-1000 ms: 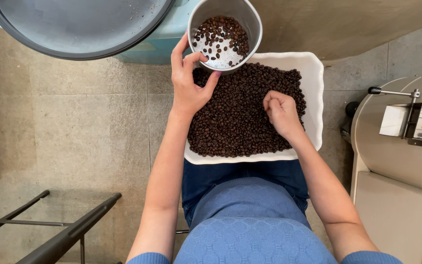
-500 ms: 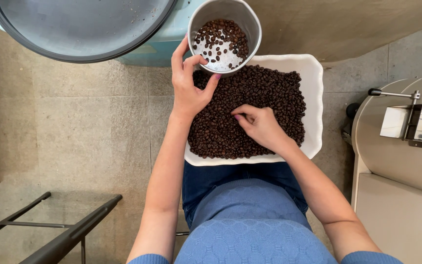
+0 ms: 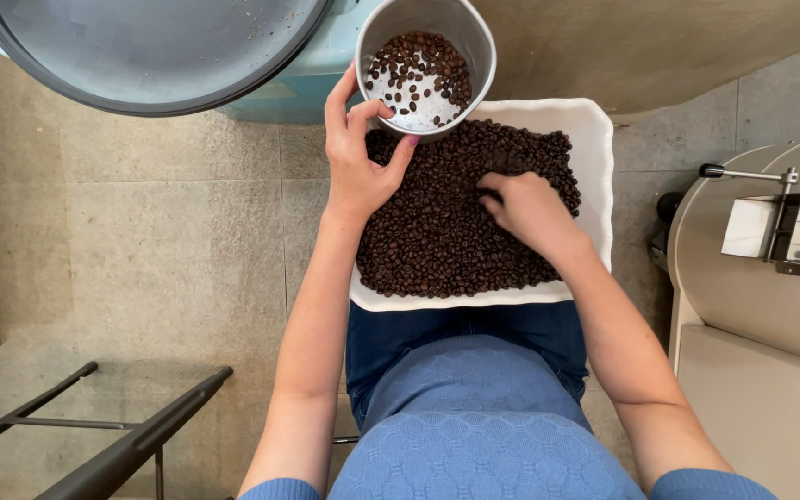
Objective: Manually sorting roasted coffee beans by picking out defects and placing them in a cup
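Top-down view onto a lap. White tray (image 3: pixel 594 185) resting across the knees, roughly rectangular, long axis running away from the body toward the top of the frame, near short edge just over the jeans (image 3: pixel 400 343). Heaped with dark roasted beans (image 3: pixel 437 231), covering pretty much the whole floor of it, only the white rim showing.

Left hand (image 3: pixel 358 157) wrapped on the near-left rim of a round metal cup (image 3: pixel 426 60), thumb hooked over the lip, fingers up the outside wall. Cup held at the tray's far-left corner, partly overhanging it, mouth facing straight up at the camera. No long axis to call from this angle, just a circle. Small scatter of beans inside, mostly toward the far side, pale bottom showing through on the near side.

Right hand (image 3: pixel 525 208) palm-down on the bean pile, right of centre, fingers curled loosely and pointing left, tips pressed into the beans. Can't tell if anything is pinched under there, fingertips hidden.

Blue knit sweater (image 3: pixel 483 426) at the bottom. Big grey round lid or drum (image 3: pixel 141 46) top-left, over a light blue body. Metal machine (image 3: pixel 761 268) with a lever off to the right. Dark frame (image 3: pixel 94 435) bottom-left, on a stone tile floor (image 3: pixel 141 241).
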